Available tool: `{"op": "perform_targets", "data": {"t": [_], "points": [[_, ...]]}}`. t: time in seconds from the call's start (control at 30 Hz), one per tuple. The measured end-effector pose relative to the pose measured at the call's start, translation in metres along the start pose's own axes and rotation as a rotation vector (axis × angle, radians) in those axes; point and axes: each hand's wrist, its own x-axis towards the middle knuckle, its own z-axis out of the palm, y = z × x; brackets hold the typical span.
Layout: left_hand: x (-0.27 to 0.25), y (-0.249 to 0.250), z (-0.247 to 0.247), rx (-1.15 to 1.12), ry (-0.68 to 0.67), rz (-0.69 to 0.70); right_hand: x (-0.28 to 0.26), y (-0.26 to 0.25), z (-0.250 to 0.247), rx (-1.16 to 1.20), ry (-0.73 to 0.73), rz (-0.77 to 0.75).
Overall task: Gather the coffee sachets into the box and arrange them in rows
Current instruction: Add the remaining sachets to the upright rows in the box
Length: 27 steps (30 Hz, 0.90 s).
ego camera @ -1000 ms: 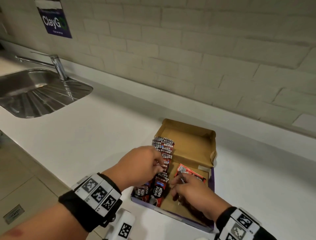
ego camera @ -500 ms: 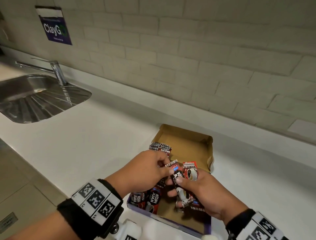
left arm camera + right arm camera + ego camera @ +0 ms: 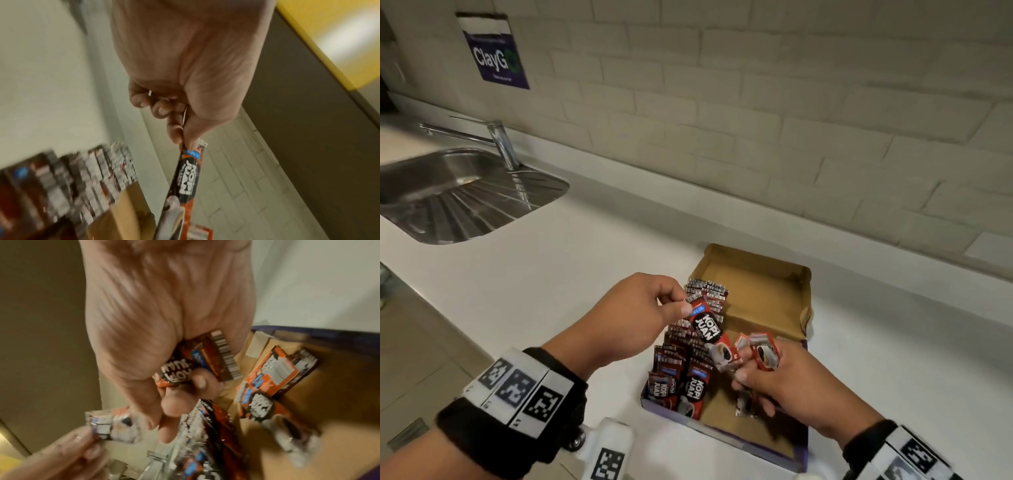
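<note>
Head view shows the right hand (image 3: 787,380) nearest, over the near part of the box (image 3: 803,274), its fingers curled round a small bunch of sachets (image 3: 765,353), probably as a stock to feed from. Just beyond, the left hand (image 3: 633,315) pinches one sachet (image 3: 707,325) by its top edge above the rows (image 3: 688,346) on the left side of the box, likely to slide it in. Only the right wrist view shows loose sachets (image 3: 273,386) lying on the box floor.
</note>
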Motion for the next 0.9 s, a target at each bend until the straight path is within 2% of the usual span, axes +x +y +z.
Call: {"op": "perform_targets", "data": {"t": [0.2,0.3,0.5,0.7,0.9], "points": [[-0.01,-0.006,0.009,0.541,-0.147,0.162,0.01,0.027,0.013,-0.297,-0.019,0.073],[-0.011,-0.014,0.021,0.673,-0.193,0.208,0.016,0.035,0.019,-0.393,0.001,0.048],[-0.008,-0.024,0.039,0.905,-0.26,0.294,0.025,0.04,0.027,-0.402,-0.006,0.009],[-0.008,-0.032,0.05,0.962,-0.252,0.278,0.031,0.038,0.042,-0.336,-0.049,-0.02],[-0.008,-0.039,0.044,0.779,-0.196,0.256,0.039,0.041,0.046,-0.303,-0.019,-0.018]]}}
